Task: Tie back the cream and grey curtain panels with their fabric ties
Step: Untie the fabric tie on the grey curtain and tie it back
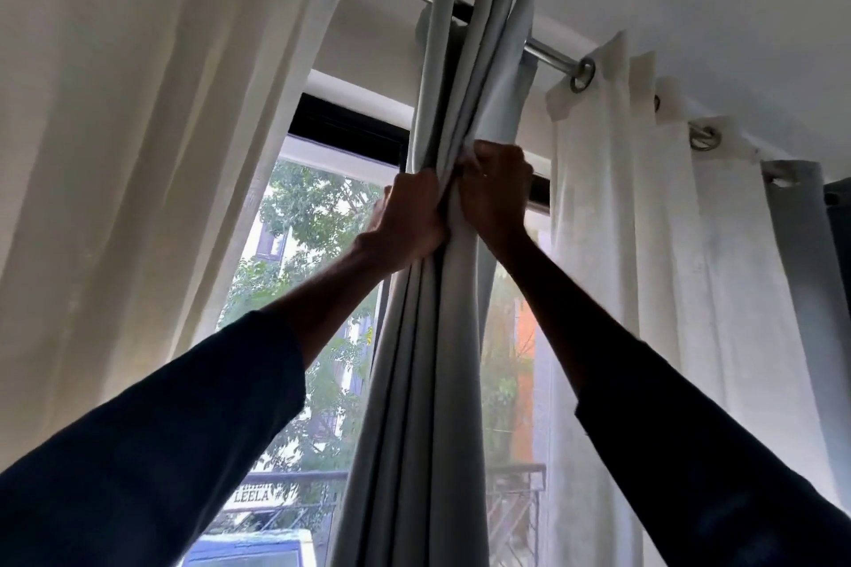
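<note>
Hanging grey curtain bunched in tight pleats.

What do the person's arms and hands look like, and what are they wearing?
Both arms wear loose dark navy sleeves: the left sleeve and right sleeve end partway along the forearms with wide cuffs. The left hand and right hand are bare, no gloves or watch showing. A small glint on a right-hand finger may be a ring.

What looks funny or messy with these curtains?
The grey curtain is squeezed into a tight bunch in the middle of the window, gripped by the left hand and right hand. Nothing is tied around it yet.
</note>
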